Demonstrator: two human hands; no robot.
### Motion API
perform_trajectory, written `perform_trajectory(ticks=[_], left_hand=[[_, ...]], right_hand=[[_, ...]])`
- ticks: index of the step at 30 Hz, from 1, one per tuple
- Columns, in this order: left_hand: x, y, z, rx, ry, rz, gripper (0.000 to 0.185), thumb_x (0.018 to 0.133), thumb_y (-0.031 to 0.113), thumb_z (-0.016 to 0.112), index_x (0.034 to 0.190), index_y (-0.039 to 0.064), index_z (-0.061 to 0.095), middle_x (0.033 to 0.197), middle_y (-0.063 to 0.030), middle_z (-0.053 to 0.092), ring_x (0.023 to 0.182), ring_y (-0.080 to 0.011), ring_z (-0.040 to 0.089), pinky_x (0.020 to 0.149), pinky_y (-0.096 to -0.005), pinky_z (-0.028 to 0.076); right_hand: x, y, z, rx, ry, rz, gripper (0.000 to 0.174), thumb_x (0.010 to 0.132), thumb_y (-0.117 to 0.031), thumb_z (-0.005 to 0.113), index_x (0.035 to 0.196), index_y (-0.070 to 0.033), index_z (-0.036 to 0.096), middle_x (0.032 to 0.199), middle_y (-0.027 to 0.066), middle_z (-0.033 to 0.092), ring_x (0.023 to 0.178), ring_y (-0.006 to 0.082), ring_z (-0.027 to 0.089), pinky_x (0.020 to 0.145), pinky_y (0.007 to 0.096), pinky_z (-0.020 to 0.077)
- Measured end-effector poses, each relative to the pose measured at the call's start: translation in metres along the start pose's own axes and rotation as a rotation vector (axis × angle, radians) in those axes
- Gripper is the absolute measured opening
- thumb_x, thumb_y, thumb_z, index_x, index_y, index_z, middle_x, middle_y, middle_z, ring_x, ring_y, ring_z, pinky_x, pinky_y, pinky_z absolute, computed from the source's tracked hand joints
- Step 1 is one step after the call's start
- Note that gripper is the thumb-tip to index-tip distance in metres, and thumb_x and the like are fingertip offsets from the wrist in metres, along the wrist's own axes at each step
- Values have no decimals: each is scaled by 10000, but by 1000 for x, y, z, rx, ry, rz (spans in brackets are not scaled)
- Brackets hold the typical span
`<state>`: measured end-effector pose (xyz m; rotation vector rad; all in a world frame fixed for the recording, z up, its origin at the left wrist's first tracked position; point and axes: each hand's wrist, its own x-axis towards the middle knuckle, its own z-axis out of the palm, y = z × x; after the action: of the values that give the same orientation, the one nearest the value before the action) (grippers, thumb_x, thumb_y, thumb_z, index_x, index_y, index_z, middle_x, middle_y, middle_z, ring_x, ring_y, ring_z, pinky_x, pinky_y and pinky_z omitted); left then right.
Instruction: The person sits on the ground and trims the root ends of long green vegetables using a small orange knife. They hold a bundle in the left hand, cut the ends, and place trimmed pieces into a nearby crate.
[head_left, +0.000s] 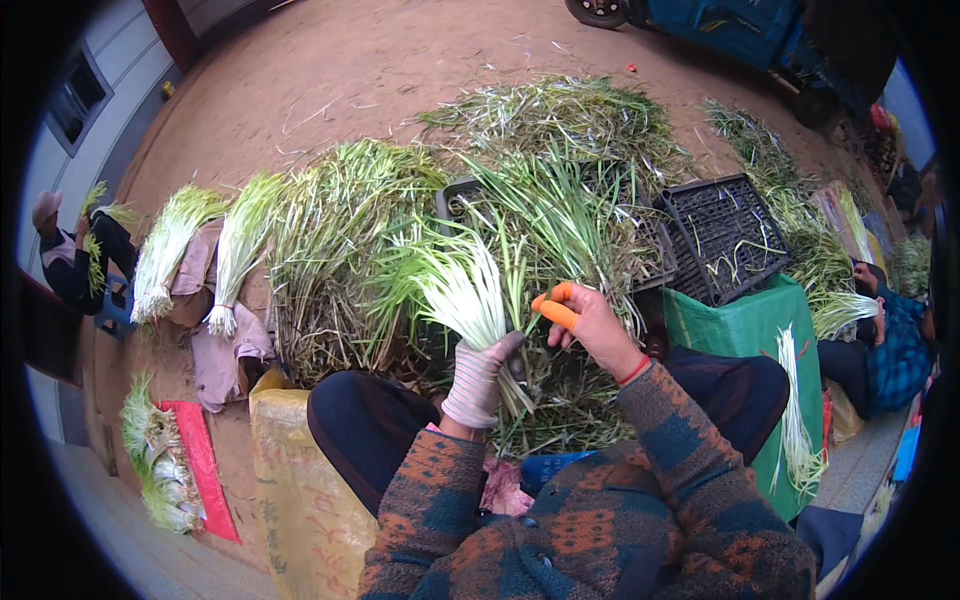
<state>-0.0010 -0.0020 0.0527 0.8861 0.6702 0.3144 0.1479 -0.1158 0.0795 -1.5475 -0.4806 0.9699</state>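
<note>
In a striped knit glove with dark fingertips, my left hand (478, 381) grips a bundle of garlic chives or similar greens (469, 292). Its white stems fan out up and left into pale green leaves, and the cut ends stick out below my fist. My right hand (598, 330), with orange finger covers on thumb and forefinger, is just right of the bundle. A thin green leaf (531, 324) shows between those fingertips. Beyond both hands, loose untrimmed greens (555, 210) lie over a black plastic crate (454, 193). Leaf scraps (577, 420) cover the space between my knees.
A heap of greens (337, 247) lies left, beside white-stemmed bundles (244, 244). Another black crate (724, 236) stands right, near a green sack (697, 322). Two seated people (64, 255) (900, 352) flank me. A blue vehicle (720, 34) stands behind a scrap pile (562, 112).
</note>
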Motion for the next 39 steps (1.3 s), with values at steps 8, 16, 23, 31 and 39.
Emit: perform_trajectory(ticks=[8, 16, 23, 31, 39], left_hand=[[-5, 0, -1, -74, -35, -52, 201, 860, 167, 710, 993, 75, 591, 644, 3, 556, 486, -117, 527, 447, -262, 448], [-2, 5, 2, -186, 35, -5, 155, 862, 140, 704, 932, 79, 580, 621, 10, 517, 470, -118, 486, 436, -274, 415], [-1, 14, -2, -98, 90, 125, 98, 849, 87, 711, 868, 49, 623, 588, -6, 553, 460, -114, 512, 454, -260, 421], [-2, -5, 3, 34, 18, 68, 166, 808, 69, 754, 922, 42, 637, 662, -10, 601, 489, -118, 552, 451, -262, 447], [0, -15, 3, 30, -9, 2, 249, 793, 56, 762, 1010, 25, 643, 692, -10, 612, 511, -118, 566, 463, -257, 456]], right_hand=[[-52, 20, 3, -35, -101, -136, 163, 953, -62, 651, 1108, -41, 695, 964, 3, 703, 784, 85, 666, 722, 230, 534], [-86, 29, -4, -1100, -263, -834, 139, 824, -177, 717, 945, -134, 664, 865, -18, 684, 660, 165, 661, 548, 300, 542], [-112, 98, -12, -1358, -680, -241, 125, 857, -212, 614, 942, -137, 666, 712, 106, 653, 688, 302, 678, 591, 438, 533], [-36, 16, 2, -230, -15, -126, 289, 948, -207, 664, 1127, 20, 664, 876, 37, 697, 653, 78, 601, 620, 250, 497], [-9, 16, 12, -114, 43, 58, 217, 922, -171, 707, 1027, -4, 616, 849, 33, 664, 628, 74, 598, 554, 219, 466]])
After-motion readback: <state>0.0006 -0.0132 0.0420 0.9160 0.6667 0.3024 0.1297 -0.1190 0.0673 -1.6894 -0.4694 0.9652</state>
